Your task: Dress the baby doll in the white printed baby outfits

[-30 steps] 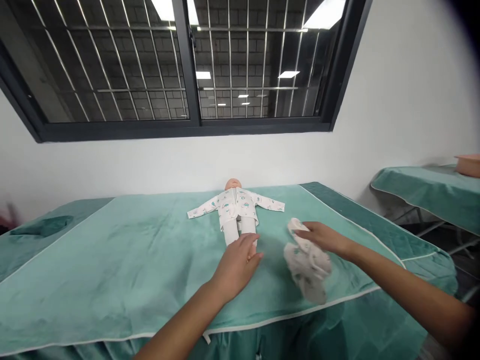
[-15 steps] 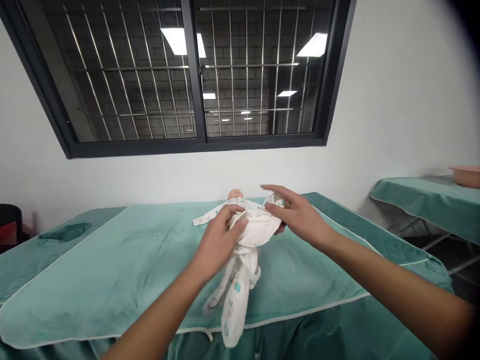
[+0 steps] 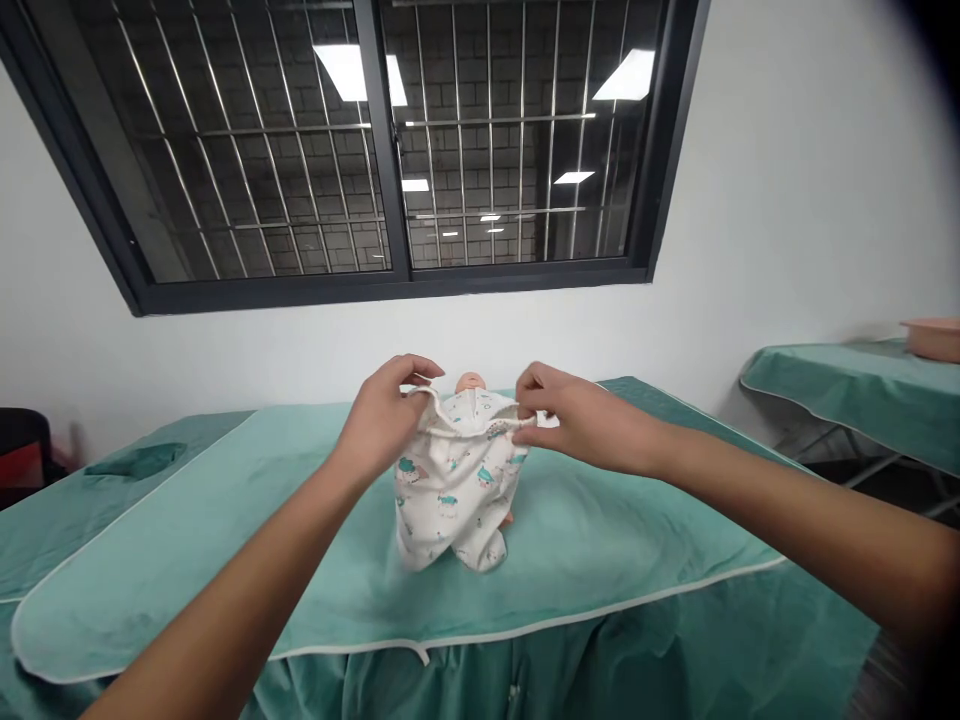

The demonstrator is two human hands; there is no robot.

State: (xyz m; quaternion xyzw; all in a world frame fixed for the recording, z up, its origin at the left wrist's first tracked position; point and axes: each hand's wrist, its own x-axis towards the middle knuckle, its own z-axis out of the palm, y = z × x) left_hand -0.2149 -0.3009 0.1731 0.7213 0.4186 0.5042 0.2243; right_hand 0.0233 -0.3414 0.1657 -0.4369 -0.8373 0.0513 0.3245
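Observation:
Between my hands hangs a pair of white baby pants [image 3: 456, 490] with a teal animal print, the waistband stretched wide. My left hand [image 3: 384, 415] pinches the left end of the waistband, and my right hand [image 3: 576, 415] grips the right end. Behind the pants a baby doll [image 3: 471, 382] lies on its back, head toward the wall, wearing a white printed top [image 3: 474, 405]. A bit of skin-coloured doll limb shows at the right edge of the pants. The rest of the doll's lower body is hidden behind the cloth.
A light green blanket [image 3: 285, 540] with white piping covers a darker green padded table [image 3: 187, 450]. To the right, another green-covered table [image 3: 840, 385] bears a pink basin [image 3: 934, 338]. A barred window [image 3: 397, 285] is in the wall ahead.
The pants were bunched and hanging long between my hands; now they are spread out and their legs hang shorter. My left hand has moved left and up, widening the waistband.

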